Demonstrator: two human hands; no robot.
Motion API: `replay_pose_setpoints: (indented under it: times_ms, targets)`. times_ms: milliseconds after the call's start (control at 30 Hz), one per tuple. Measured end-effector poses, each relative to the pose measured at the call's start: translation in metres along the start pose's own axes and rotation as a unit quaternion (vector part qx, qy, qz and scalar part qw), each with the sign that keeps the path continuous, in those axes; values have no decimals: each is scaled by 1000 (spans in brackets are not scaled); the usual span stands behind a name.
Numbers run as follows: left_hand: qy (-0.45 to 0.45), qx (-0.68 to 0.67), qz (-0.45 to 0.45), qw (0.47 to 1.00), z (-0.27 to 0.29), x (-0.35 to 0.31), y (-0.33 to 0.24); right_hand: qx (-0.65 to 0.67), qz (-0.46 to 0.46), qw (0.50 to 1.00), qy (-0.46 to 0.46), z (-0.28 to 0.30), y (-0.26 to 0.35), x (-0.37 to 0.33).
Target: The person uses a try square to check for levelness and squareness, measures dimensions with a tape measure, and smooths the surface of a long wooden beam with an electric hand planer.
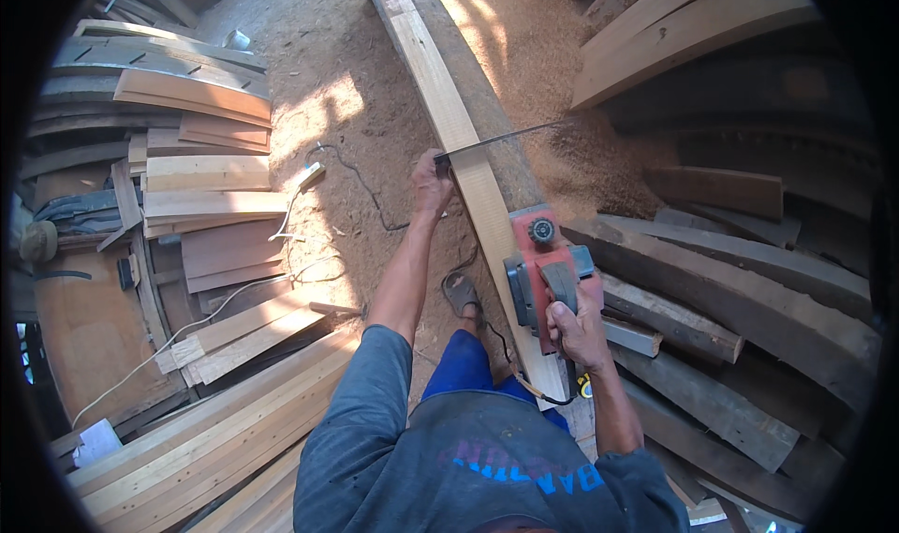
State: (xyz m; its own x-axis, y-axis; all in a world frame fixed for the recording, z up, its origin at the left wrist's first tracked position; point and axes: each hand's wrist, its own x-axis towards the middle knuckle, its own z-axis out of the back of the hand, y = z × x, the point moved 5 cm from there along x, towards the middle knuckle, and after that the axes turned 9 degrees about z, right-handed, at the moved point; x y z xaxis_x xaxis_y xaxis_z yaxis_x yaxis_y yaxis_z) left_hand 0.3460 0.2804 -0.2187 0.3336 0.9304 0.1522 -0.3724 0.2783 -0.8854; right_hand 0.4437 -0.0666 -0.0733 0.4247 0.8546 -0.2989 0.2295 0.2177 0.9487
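Note:
A long pale board (433, 83) lies lengthwise on a weathered, heavier beam (501, 130). My left hand (432, 186) is closed around the dark handle of a try square (506, 138) at the board's left edge. The square's thin metal blade crosses the board and sticks out past its right side. My right hand (581, 329) grips the rear handle of a red electric planer (538, 219) near the board's close end. Its round black front knob is uncovered. The planer's underside is hidden, so contact with the board is unclear.
Stacked planks (206, 172) line the left, with long boards (225, 421) at the lower left. Rough timbers (730, 261) crowd the right. A power strip (309, 175) and cords lie on the sawdust-covered floor (281, 27). A small yellow object (585, 386) sits beside my right forearm.

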Motion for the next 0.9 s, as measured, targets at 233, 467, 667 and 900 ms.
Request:
replay_pose_setpoints:
  times_ms: [233,467,667,900]
  targets:
    - [28,9,107,994,8,-1,-6,-3,-22,999,49,-33,-17,6]
    - [-154,-189,212,946,100,-24,68,-34,-3,998,45,-79,8,85]
    - [-211,-218,297,905,141,18,106,-78,56,995,34,-117,71,250]
    - [-50,52,175,982,6,110,107,-81,78,993,24,-160,115,428]
